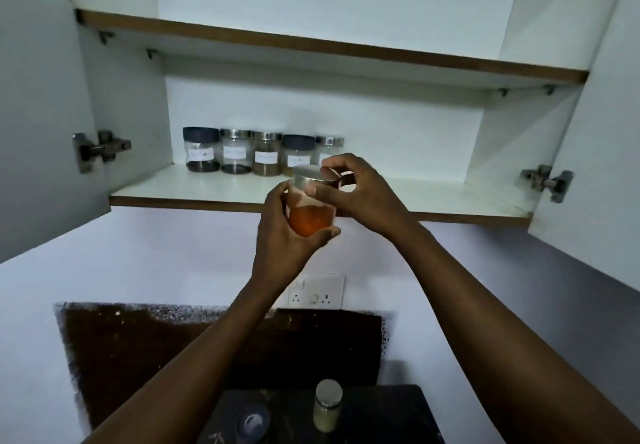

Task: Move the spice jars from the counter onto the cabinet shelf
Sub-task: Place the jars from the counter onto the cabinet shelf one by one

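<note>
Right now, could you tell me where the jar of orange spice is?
In the head view the orange spice jar is held mid-air at centre, in front of the lower cabinet shelf; the left hand grips its body, the right hand its metal lid.

Bare forearms; no sleeves

- Clear jar w/ steel lid, orange powder: upright, in front of lower cabinet shelf.
- Five labelled jars: row at shelf's back.
- Steel-lidded pale-spice jar: upright on dark counter.

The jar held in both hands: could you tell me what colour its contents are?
Orange, in the jar; head view.
</note>
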Tool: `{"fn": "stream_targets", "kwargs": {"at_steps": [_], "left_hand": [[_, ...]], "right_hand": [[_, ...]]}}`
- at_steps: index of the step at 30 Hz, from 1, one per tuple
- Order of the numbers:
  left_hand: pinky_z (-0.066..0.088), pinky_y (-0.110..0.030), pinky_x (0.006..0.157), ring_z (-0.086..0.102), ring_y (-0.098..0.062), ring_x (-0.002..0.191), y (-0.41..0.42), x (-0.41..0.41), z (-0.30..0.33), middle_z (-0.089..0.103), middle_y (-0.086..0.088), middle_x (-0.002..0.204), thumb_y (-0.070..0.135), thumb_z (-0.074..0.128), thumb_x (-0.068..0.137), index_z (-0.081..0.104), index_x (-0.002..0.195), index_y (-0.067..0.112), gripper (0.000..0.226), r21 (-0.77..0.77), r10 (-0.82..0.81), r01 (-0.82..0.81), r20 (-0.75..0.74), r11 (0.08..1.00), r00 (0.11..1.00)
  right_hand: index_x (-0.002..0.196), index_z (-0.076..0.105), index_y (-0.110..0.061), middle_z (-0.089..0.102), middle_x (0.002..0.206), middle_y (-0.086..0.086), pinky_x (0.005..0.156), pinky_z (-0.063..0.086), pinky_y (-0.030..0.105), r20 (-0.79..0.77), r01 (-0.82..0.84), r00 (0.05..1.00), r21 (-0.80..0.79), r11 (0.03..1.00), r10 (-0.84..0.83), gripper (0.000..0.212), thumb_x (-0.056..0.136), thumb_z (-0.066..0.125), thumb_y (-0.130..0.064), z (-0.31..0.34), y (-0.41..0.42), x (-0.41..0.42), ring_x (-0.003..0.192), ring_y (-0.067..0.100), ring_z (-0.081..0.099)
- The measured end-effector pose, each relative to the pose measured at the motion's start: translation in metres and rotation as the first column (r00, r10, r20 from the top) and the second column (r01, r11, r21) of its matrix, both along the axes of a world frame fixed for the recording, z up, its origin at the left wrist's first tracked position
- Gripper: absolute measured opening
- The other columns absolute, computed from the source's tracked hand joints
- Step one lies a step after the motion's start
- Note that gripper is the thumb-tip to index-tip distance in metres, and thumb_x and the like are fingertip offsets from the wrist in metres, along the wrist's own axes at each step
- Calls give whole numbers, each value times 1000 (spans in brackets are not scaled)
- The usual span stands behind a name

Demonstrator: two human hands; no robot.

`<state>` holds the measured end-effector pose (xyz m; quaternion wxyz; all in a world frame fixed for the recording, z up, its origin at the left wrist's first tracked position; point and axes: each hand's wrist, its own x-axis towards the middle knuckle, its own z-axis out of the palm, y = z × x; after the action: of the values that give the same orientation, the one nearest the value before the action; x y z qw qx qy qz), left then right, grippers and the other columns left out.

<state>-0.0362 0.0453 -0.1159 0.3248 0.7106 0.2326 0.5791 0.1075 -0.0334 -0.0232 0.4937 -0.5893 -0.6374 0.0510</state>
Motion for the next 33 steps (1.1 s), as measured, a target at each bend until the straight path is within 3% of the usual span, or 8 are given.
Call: {"fn": "stream_targets", "kwargs": {"at_steps": [2,5,7,11,16,22,27,33], "left_hand": [[59,-31,92,57,-12,121,0,18,17,51,9,131,53,94,58,42,134,30,95,49,75,-76,17,996,997],[60,-40,88,56,-19,115,2,43,38,48,0,123,44,92,56,43,125,18,89,80,127,-128,13,988,992],[59,-36,86,55,-19,116,5,58,50,48,-4,127,43,95,56,44,128,11,94,97,157,-152,-49,984,986],[60,-22,65,69,-8,108,21,74,63,59,-2,124,30,89,71,41,129,16,77,-52,-106,100,-124,994,987],[50,-23,73,62,-21,113,48,90,70,61,0,126,28,91,74,42,139,15,83,-89,-94,66,-364,994,927],[58,-39,97,68,-19,116,68,125,85,71,-1,122,30,97,67,55,116,13,67,-46,-51,33,-486,998,872],[56,-38,90,72,-4,95,92,145,84,77,10,101,18,91,77,70,111,15,40,-56,-151,144,-550,988,822],[52,-52,110,70,-28,119,112,161,81,76,-10,122,6,91,73,70,123,9,54,-113,-243,216,-515,970,822]], "right_hand": [[126,60,-34,63,115,-18,73,65,33,-72,-12,997,-14,1000,11,69,67,87,-60,9,2,9,101,4,66],[125,60,-37,67,110,-18,57,59,20,-63,6,998,23,1000,-5,69,66,87,-61,18,8,23,90,0,69],[127,58,-35,69,111,-15,66,60,22,-21,53,998,63,997,-52,65,71,83,-58,23,14,37,88,2,70],[127,55,-34,70,111,-8,82,64,36,-65,81,995,33,996,-79,57,78,81,-45,26,28,72,96,13,72],[121,60,-30,72,112,1,75,64,34,-142,5,990,10,1000,-4,35,88,73,-27,16,38,101,99,19,73],[111,67,-23,58,120,-2,88,49,15,162,157,969,171,973,-185,31,82,77,-30,18,59,113,104,7,60],[107,64,-23,60,112,-3,87,55,43,289,260,910,160,952,-297,31,83,77,-37,19,71,129,105,19,60],[107,62,-24,63,110,-4,84,57,45,338,319,872,154,935,-353,25,85,71,-34,23,86,148,103,21,62]]}}
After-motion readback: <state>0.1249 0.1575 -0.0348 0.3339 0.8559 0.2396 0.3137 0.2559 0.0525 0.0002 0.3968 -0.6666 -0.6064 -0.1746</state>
